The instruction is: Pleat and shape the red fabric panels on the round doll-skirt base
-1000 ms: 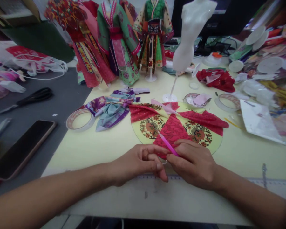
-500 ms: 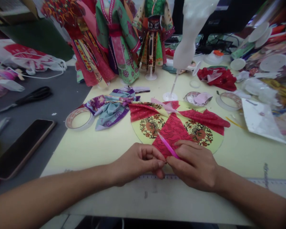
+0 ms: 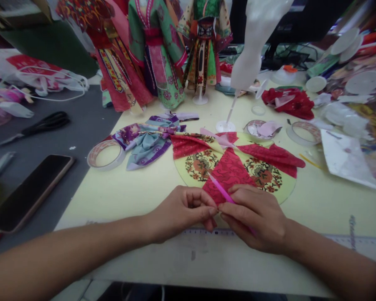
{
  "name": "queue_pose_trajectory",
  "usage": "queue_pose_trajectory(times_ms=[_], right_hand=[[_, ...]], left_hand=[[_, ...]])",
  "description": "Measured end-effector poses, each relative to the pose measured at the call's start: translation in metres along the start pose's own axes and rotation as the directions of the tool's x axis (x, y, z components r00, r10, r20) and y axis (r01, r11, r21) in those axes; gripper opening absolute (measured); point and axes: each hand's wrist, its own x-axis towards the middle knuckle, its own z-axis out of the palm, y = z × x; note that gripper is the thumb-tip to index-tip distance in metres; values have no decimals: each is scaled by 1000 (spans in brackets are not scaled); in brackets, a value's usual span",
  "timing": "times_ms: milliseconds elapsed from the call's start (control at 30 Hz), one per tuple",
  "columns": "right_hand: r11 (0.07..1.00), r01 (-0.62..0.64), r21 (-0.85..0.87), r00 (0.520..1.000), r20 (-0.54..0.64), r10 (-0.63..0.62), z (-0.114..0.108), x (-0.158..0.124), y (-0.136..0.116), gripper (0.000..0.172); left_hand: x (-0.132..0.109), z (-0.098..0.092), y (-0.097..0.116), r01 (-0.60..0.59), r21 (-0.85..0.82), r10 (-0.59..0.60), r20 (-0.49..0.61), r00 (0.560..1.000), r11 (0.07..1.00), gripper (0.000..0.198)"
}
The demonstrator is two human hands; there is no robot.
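A small doll dress (image 3: 230, 169), with a red patterned middle panel, red sleeves and yellow floral sides, lies spread on the pale table. At the tip of its red panel, my left hand (image 3: 191, 211) is closed in a pinch on the lower edge; the fingertips cover the exact spot. My right hand (image 3: 258, 217) is closed around a slim pink pen-like tool (image 3: 222, 190). Its pale pointed tip slants up and left over the dress. The fingertips of both hands almost meet at the hem.
Tape rolls (image 3: 92, 161), a purple-blue doll garment (image 3: 150, 140) and a ruler (image 3: 341, 240) lie around the dress. A white mannequin (image 3: 246, 62) and dressed doll figures (image 3: 156, 54) stand behind. Black scissors (image 3: 47, 123) and a phone (image 3: 31, 192) are at left.
The view has shifted slightly, so the table things sit a little further right. My hands stay together at the hem, and the pink tool's back end now shows below my right fingers.
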Motion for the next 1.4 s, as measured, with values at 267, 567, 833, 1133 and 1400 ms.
queue_pose_trajectory(times_ms=[267, 567, 833, 1133, 1400], right_hand=[[1000, -18, 19, 1000, 10, 18, 0, 0, 0, 16], [998, -40, 56, 999, 23, 38, 1, 0, 3, 13], [997, -54, 52, 997, 66, 51, 2, -1, 4, 12], [997, -51, 56, 992, 117, 44, 1, 0, 4, 12], [997, -59, 43, 989, 136, 53, 2, 1, 4, 15]], left_hand=[[1, -1, -3, -7, 6, 7, 21, 1000, 1000, 13], [0, -1, -3, -27, 31, 27, 13, 1000, 999, 12], [-2, 1, 2, -104, 235, 115, -32, 993, 966, 10], [-2, -1, 1, -125, 304, 143, -35, 989, 944, 12], [-2, 0, 2, -127, 358, 140, -10, 990, 925, 11]])
